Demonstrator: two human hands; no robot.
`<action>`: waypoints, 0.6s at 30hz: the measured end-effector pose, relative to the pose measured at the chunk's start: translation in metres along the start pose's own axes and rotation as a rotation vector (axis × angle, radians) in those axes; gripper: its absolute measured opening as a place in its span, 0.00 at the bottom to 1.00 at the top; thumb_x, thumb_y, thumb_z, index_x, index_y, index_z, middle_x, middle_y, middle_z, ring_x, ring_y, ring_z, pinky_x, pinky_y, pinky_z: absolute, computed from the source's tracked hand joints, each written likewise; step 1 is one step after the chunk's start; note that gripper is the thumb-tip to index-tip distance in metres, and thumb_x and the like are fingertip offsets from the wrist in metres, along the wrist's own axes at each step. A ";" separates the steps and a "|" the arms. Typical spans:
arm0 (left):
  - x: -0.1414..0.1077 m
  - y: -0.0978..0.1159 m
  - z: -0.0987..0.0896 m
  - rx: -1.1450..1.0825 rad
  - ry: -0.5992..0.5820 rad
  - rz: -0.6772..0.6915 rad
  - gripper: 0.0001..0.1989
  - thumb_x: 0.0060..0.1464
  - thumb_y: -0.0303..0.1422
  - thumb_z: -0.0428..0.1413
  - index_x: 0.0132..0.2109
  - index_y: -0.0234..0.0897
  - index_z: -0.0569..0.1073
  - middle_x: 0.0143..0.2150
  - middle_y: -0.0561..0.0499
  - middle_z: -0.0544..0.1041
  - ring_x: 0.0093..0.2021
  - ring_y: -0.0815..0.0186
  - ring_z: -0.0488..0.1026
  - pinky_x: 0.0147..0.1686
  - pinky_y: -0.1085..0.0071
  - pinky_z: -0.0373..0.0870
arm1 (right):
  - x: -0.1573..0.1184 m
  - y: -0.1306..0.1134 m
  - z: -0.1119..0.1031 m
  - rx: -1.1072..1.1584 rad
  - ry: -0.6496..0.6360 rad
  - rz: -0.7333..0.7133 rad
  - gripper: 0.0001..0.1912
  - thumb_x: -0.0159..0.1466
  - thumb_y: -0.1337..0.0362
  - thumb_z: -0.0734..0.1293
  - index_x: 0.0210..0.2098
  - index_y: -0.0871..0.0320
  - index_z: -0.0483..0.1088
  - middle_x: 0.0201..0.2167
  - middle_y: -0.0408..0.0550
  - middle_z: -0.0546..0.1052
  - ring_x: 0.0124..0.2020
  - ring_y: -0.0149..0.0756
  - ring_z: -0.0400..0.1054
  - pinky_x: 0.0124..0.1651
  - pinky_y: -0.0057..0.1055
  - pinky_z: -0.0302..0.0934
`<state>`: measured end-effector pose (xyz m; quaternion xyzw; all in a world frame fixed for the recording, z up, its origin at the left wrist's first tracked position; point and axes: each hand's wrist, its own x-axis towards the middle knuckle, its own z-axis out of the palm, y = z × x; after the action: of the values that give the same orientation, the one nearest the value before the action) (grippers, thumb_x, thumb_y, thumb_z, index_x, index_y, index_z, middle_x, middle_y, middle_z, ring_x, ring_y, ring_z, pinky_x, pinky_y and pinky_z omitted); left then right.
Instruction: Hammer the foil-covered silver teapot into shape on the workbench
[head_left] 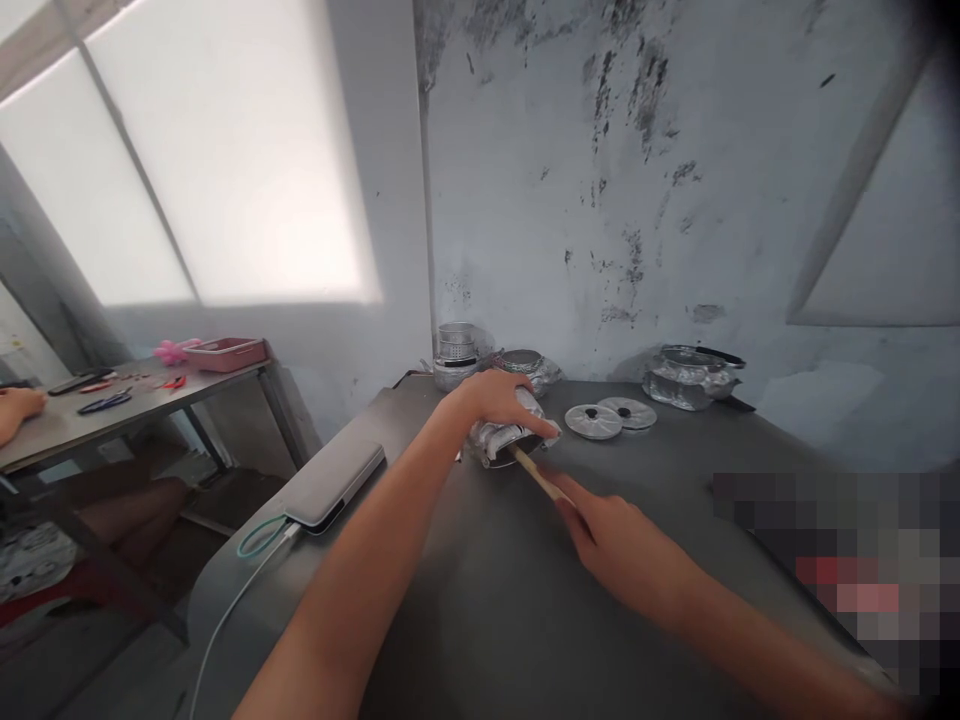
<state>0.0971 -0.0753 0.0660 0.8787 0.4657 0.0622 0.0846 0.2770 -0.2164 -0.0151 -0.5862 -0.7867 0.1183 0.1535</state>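
On the dark grey table (480, 580), my left hand (502, 397) grips a small pot (501, 438) wrapped in silvery foil, tilted so its mouth faces me. My right hand (600, 520) is closed round a light wooden stick (541, 476), whose far end reaches into the pot's mouth. That end is hidden inside. Just right of the pot lie two round silvery lids (592, 422) with black knobs, one partly over the other.
Behind stand stacked metal pots (456, 358) and a foil-wrapped pot (690, 377) by the wall. A grey power bank (337, 485) with a white cable lies left. On another table, a pink basket (226, 354) and a person's hand (21, 408) show.
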 end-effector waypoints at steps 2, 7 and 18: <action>0.000 0.001 0.000 0.004 0.009 0.007 0.52 0.36 0.72 0.54 0.63 0.48 0.64 0.63 0.48 0.69 0.58 0.46 0.69 0.51 0.59 0.68 | 0.000 0.000 0.000 -0.010 -0.017 -0.004 0.26 0.71 0.63 0.53 0.68 0.48 0.57 0.32 0.46 0.81 0.32 0.42 0.77 0.37 0.31 0.59; 0.002 -0.001 0.002 0.026 -0.003 0.009 0.53 0.36 0.72 0.53 0.65 0.50 0.63 0.64 0.48 0.68 0.59 0.45 0.68 0.52 0.59 0.68 | -0.002 -0.001 -0.006 0.064 -0.008 -0.015 0.25 0.71 0.62 0.52 0.67 0.47 0.58 0.31 0.45 0.80 0.32 0.42 0.76 0.36 0.31 0.59; 0.001 0.000 0.004 0.032 0.017 0.008 0.53 0.36 0.72 0.53 0.65 0.50 0.62 0.65 0.49 0.67 0.60 0.46 0.67 0.54 0.58 0.67 | -0.003 0.001 -0.004 0.045 -0.052 0.017 0.23 0.72 0.61 0.52 0.64 0.46 0.60 0.29 0.46 0.79 0.30 0.43 0.74 0.32 0.31 0.56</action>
<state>0.0983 -0.0744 0.0622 0.8812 0.4639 0.0624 0.0665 0.2799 -0.2192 -0.0119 -0.5859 -0.7825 0.1526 0.1452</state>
